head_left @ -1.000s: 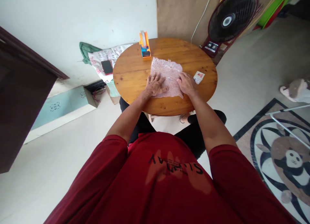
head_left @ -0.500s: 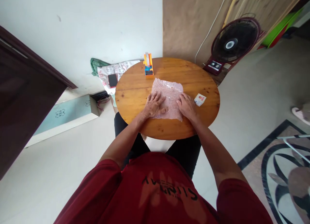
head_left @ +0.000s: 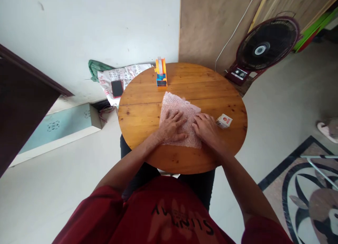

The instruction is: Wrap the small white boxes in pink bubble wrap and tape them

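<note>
A pinkish sheet of bubble wrap (head_left: 179, 105) lies on the round wooden table (head_left: 171, 163). My left hand (head_left: 171, 126) rests flat on its left part, fingers spread and thumb out to the right. At the sheet's right edge, my right hand (head_left: 207, 127) lies palm down with its fingers slightly bent and touching the wrap. Whether anything is under the sheet cannot be made out. Just right of my right hand stands a small white box (head_left: 224, 120) with a red print.
An orange and blue tape dispenser (head_left: 161, 73) stands at the table's far edge. Beyond the table's left side, a dark phone (head_left: 117, 88) lies on a printed white sack (head_left: 105, 83). A dark red fan (head_left: 261, 50) is at the back right, by the wall.
The table appears larger and lower in view. Both hands have stayed on the bubble wrap; its far right edge now slopes down toward my right hand, where it was nearly level before.
</note>
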`<control>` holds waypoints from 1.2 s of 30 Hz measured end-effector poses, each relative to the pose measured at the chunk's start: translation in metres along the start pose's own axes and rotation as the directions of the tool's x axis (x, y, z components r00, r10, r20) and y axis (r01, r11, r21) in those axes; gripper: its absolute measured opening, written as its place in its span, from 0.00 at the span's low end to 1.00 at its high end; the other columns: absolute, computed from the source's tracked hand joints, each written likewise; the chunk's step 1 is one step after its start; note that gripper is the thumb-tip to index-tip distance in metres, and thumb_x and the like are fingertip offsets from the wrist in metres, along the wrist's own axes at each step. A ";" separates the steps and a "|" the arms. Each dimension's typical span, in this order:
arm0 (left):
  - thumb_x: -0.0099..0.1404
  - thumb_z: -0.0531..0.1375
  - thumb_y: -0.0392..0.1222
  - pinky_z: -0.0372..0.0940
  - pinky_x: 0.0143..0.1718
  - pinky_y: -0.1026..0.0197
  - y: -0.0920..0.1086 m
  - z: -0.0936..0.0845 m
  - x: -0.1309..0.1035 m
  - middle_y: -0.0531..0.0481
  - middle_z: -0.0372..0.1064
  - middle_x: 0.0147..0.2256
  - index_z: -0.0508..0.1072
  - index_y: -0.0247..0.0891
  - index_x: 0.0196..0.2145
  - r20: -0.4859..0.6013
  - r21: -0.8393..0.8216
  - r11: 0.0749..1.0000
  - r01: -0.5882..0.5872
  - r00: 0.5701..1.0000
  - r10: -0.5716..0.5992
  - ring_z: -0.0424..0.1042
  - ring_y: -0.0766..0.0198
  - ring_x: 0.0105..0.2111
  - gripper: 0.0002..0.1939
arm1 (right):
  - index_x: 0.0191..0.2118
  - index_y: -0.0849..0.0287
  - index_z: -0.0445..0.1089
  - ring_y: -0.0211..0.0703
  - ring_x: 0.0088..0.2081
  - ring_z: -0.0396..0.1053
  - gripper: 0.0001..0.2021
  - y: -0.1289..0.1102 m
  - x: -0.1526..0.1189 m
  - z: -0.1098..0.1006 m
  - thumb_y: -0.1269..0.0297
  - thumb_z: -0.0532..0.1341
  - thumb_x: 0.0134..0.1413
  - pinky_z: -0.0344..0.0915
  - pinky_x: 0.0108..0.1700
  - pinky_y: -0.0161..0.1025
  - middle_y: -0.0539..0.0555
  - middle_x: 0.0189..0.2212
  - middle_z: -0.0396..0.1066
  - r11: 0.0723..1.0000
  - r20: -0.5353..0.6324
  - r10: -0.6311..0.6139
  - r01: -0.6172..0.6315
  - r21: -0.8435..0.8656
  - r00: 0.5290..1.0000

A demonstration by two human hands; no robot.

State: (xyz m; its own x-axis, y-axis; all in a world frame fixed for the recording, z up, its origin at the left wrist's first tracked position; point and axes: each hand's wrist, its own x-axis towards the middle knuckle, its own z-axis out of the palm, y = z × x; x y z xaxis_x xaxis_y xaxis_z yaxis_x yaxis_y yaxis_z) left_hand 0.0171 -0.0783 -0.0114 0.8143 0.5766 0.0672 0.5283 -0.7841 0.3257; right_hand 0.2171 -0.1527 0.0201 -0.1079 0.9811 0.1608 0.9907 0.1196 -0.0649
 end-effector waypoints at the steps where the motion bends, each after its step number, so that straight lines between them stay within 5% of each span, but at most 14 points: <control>1: 0.62 0.60 0.67 0.35 0.69 0.32 -0.001 0.002 0.001 0.35 0.50 0.70 0.62 0.37 0.67 -0.005 -0.016 1.000 0.001 1.000 -0.001 0.46 0.39 0.71 0.44 | 0.48 0.59 0.73 0.59 0.55 0.65 0.14 0.005 -0.004 -0.004 0.64 0.54 0.64 0.60 0.57 0.53 0.62 0.54 0.73 1.000 -0.023 -0.001 0.001 0.020 1.000; 6: 0.60 0.62 0.66 0.32 0.69 0.31 -0.004 0.006 0.001 0.33 0.51 0.69 0.63 0.36 0.66 -0.013 -0.043 0.999 -0.010 1.000 0.010 0.45 0.37 0.71 0.44 | 0.61 0.60 0.66 0.67 0.60 0.62 0.26 0.062 -0.026 -0.023 0.55 0.61 0.59 0.60 0.58 0.61 0.66 0.63 0.64 0.977 -0.164 0.213 -0.214 0.016 0.963; 8: 0.60 0.62 0.65 0.31 0.69 0.31 -0.004 0.006 0.001 0.33 0.50 0.70 0.63 0.36 0.66 -0.021 -0.050 0.999 -0.016 1.000 0.015 0.45 0.36 0.71 0.44 | 0.63 0.63 0.62 0.72 0.58 0.65 0.34 0.087 -0.031 -0.023 0.52 0.64 0.54 0.63 0.54 0.64 0.70 0.61 0.66 0.950 -0.069 0.311 -0.310 0.026 0.948; 11: 0.60 0.62 0.65 0.30 0.69 0.32 -0.004 0.006 0.002 0.32 0.50 0.70 0.64 0.35 0.66 -0.025 -0.066 0.998 -0.012 1.000 0.011 0.45 0.36 0.71 0.44 | 0.58 0.60 0.68 0.69 0.50 0.71 0.30 0.106 -0.036 -0.018 0.51 0.65 0.51 0.67 0.49 0.61 0.65 0.50 0.75 0.902 0.077 0.402 -0.409 0.135 0.912; 15: 0.60 0.63 0.64 0.30 0.69 0.32 -0.003 0.006 0.002 0.32 0.50 0.69 0.63 0.34 0.66 -0.028 -0.086 0.996 -0.015 1.000 0.013 0.45 0.36 0.71 0.45 | 0.51 0.53 0.72 0.58 0.40 0.75 0.25 0.085 -0.035 -0.030 0.49 0.68 0.48 0.71 0.44 0.53 0.57 0.40 0.78 0.761 0.104 0.420 -0.412 0.501 0.901; 19: 0.59 0.64 0.64 0.29 0.69 0.31 -0.005 0.007 0.002 0.31 0.49 0.69 0.64 0.34 0.65 -0.046 -0.093 0.995 -0.022 0.999 0.018 0.45 0.35 0.70 0.44 | 0.49 0.52 0.73 0.52 0.40 0.75 0.21 0.033 -0.026 -0.066 0.55 0.69 0.48 0.70 0.43 0.46 0.53 0.39 0.78 0.729 0.126 0.165 -0.207 0.652 0.978; 22: 0.59 0.65 0.60 0.29 0.69 0.31 -0.008 0.009 0.003 0.32 0.49 0.70 0.63 0.35 0.66 -0.046 -0.089 0.995 -0.032 0.999 0.028 0.45 0.35 0.71 0.44 | 0.53 0.52 0.72 0.50 0.40 0.74 0.24 -0.004 -0.012 -0.085 0.60 0.70 0.48 0.70 0.43 0.43 0.51 0.40 0.77 0.695 0.117 -0.015 -0.073 0.715 0.993; 25: 0.61 0.65 0.52 0.29 0.69 0.31 -0.010 0.013 0.006 0.35 0.48 0.70 0.65 0.37 0.65 0.006 -0.092 0.996 -0.007 1.000 0.007 0.44 0.36 0.71 0.37 | 0.52 0.51 0.72 0.49 0.40 0.74 0.22 -0.029 0.011 -0.076 0.62 0.69 0.49 0.69 0.43 0.43 0.50 0.41 0.77 0.605 0.204 -0.190 -0.050 0.795 0.960; 28: 0.62 0.64 0.52 0.26 0.70 0.32 -0.009 0.013 0.007 0.39 0.50 0.70 0.64 0.39 0.65 0.026 -0.111 0.994 0.014 1.000 -0.011 0.43 0.38 0.71 0.36 | 0.50 0.54 0.73 0.53 0.50 0.72 0.22 -0.032 0.038 -0.046 0.61 0.70 0.45 0.66 0.54 0.48 0.53 0.49 0.74 0.512 0.188 -0.286 -0.015 0.859 0.940; 31: 0.59 0.65 0.60 0.24 0.70 0.31 -0.007 0.009 0.005 0.38 0.49 0.70 0.61 0.38 0.67 -0.015 -0.114 0.993 -0.013 1.000 0.012 0.41 0.37 0.72 0.44 | 0.53 0.52 0.71 0.53 0.51 0.72 0.23 -0.014 0.055 -0.016 0.58 0.66 0.50 0.67 0.55 0.51 0.53 0.49 0.74 0.437 0.303 -0.132 -0.219 0.872 0.944; 34: 0.59 0.63 0.63 0.28 0.70 0.31 -0.005 0.005 0.002 0.31 0.49 0.70 0.61 0.33 0.67 -0.026 -0.095 0.995 -0.030 0.999 0.028 0.44 0.36 0.71 0.46 | 0.53 0.51 0.69 0.56 0.51 0.71 0.24 0.006 0.055 -0.005 0.57 0.66 0.49 0.66 0.56 0.55 0.53 0.49 0.74 0.533 0.353 0.081 -0.339 0.775 0.932; 36: 0.60 0.62 0.63 0.29 0.69 0.30 -0.005 0.004 0.001 0.30 0.49 0.69 0.63 0.32 0.66 -0.024 -0.088 0.996 -0.032 0.999 0.030 0.45 0.37 0.71 0.44 | 0.50 0.51 0.70 0.57 0.52 0.70 0.22 0.013 0.052 -0.008 0.57 0.67 0.47 0.66 0.57 0.56 0.54 0.52 0.72 0.607 0.335 0.117 -0.335 0.720 0.935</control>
State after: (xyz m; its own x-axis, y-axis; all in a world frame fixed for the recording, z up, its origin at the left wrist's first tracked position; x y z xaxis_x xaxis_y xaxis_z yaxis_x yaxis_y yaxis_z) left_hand 0.0167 -0.0749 -0.0171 0.8240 0.5578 0.0997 0.4784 -0.7791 0.4051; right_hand 0.2252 -0.1010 0.0355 -0.0124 0.9822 -0.1877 0.5780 -0.1461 -0.8028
